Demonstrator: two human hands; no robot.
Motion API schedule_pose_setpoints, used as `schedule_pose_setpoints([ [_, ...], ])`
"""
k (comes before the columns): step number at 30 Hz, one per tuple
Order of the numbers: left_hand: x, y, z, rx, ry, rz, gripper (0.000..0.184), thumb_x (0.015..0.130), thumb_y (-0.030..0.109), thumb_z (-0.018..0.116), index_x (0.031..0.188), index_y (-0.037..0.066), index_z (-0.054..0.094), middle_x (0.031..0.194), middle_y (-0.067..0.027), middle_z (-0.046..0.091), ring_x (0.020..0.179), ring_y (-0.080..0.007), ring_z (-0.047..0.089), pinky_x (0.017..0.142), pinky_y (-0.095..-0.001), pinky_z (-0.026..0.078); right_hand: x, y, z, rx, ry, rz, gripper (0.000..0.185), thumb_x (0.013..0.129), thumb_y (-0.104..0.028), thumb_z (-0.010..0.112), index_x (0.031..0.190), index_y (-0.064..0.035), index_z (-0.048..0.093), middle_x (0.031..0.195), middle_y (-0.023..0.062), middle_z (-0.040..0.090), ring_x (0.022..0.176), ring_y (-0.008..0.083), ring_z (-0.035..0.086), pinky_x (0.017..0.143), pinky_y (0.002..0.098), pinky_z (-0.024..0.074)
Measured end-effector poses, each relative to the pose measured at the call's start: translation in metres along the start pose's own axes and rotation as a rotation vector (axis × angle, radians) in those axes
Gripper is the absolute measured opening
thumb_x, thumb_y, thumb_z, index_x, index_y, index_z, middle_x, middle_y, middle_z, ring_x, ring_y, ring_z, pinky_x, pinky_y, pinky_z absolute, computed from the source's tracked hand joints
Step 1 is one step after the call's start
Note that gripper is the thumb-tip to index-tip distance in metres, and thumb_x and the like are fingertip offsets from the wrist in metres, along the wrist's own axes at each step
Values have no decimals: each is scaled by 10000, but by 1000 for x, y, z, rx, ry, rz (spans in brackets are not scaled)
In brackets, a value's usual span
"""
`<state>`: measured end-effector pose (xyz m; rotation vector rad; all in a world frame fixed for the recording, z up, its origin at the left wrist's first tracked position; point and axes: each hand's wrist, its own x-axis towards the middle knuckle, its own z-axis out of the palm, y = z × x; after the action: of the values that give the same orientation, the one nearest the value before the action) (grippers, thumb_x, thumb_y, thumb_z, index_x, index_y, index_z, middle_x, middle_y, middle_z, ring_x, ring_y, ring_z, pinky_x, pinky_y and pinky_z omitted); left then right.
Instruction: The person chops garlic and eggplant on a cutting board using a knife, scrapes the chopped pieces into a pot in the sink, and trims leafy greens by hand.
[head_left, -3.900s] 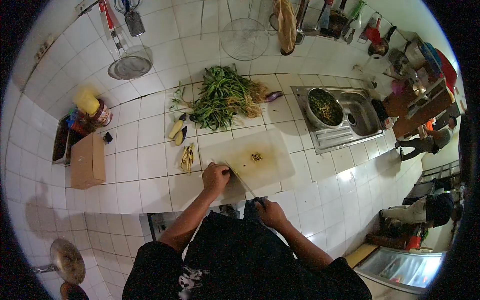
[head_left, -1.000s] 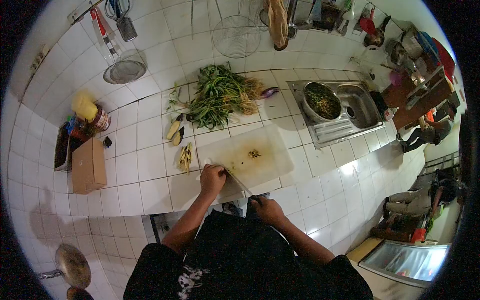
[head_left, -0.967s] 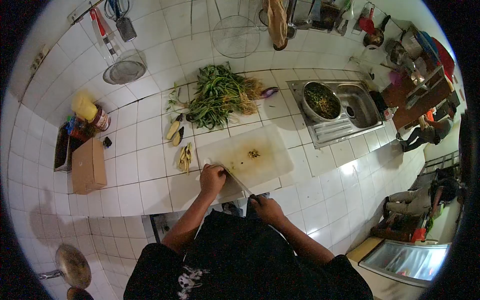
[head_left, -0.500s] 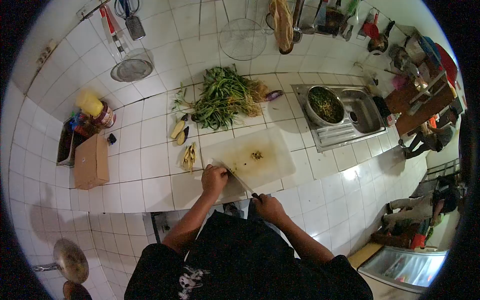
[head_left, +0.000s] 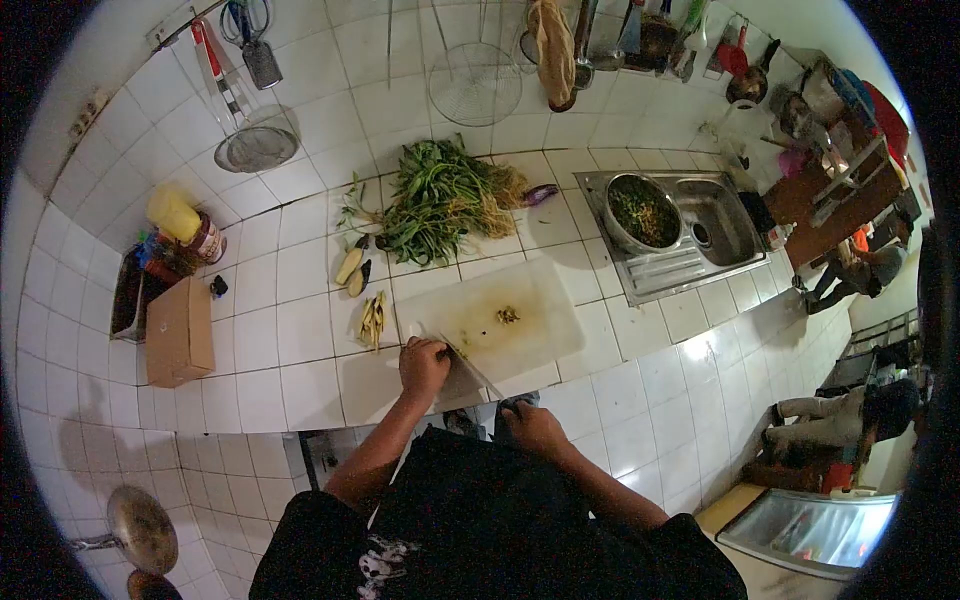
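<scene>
My right hand (head_left: pixel 533 428) is closed around the handle of a kitchen knife (head_left: pixel 475 372) at the counter's front edge. The blade slants up and left over the translucent cutting board (head_left: pixel 555 300). Close to the blade's tip, at the board's lower left corner, my left hand (head_left: pixel 425 367) has its fingers curled; whatever they hold is hidden. A small heap of chopped pieces (head_left: pixel 508 314) lies mid-board on a yellowish stain. Left of the board are pale cut strips (head_left: pixel 371 320) and two pale pieces with dark ends (head_left: pixel 351 265).
Behind the board lies a pile of leafy greens (head_left: pixel 440 200) with roots, beside a purple eggplant (head_left: pixel 540 195). A metal pot of chopped greens (head_left: pixel 645 212) stands on the sink's drainboard (head_left: pixel 660 280). A cardboard box (head_left: pixel 181 335) sits at left. Other people (head_left: pixel 850 410) are at far right.
My right hand has drawn the knife handle slightly down toward my body. My left hand stays almost in place, and the whole view has shifted a little.
</scene>
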<state>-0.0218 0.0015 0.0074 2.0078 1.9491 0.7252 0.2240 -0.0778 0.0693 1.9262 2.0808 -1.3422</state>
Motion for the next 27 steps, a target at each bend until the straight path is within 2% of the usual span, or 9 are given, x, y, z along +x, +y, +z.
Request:
schedule_pose_setpoints([
  [6, -2, 4, -2, -23, 27, -39, 192, 642, 78, 745, 834, 72, 746, 857, -98, 711, 912, -293, 622, 825, -423, 506, 6, 4, 7, -9, 30, -34, 461, 992, -427, 460, 1042, 15, 583, 873, 306, 652, 870, 512, 616, 778, 577, 482],
  [13, -4, -2, 6, 30, -12, -25, 190, 681, 95, 750, 870, 90, 748, 898, -85, 710, 941, -294, 618, 842, -430, 498, 2, -10, -4, -55, 58, -46, 448, 994, -415, 457, 1078, 11, 565, 854, 305, 653, 842, 497, 627, 748, 572, 489],
  [15, -6, -1, 4, 48, -6, -4, 187, 689, 104, 751, 876, 92, 748, 902, -84, 710, 945, -295, 619, 843, -428, 497, 9, -10, -7, -129, 29, -34, 443, 994, -412, 460, 1041, 16, 560, 836, 299, 654, 829, 492, 631, 727, 575, 487],
  [17, -11, 7, -1, 34, 57, 11, 185, 693, 118, 750, 876, 90, 746, 899, -89, 712, 956, -305, 622, 850, -444, 486, 20, 0, -1, -99, 97, -98, 443, 993, -412, 465, 988, 21, 563, 816, 291, 655, 828, 496, 631, 728, 576, 491],
  [21, -10, 5, 4, -8, 61, -44, 183, 700, 128, 744, 881, 99, 741, 872, -86, 710, 960, -311, 621, 859, -463, 467, 24, 7, -1, -104, 80, -124, 438, 992, -407, 470, 965, 18, 573, 799, 291, 652, 821, 500, 628, 723, 576, 491],
  [27, -18, 19, -3, 59, 122, -133, 168, 672, 119, 747, 837, 100, 721, 831, -83, 698, 929, -301, 617, 832, -429, 470, 12, 18, -5, -83, 61, -174, 389, 981, -379, 508, 966, 3, 583, 783, 275, 653, 790, 487, 632, 694, 570, 491],
])
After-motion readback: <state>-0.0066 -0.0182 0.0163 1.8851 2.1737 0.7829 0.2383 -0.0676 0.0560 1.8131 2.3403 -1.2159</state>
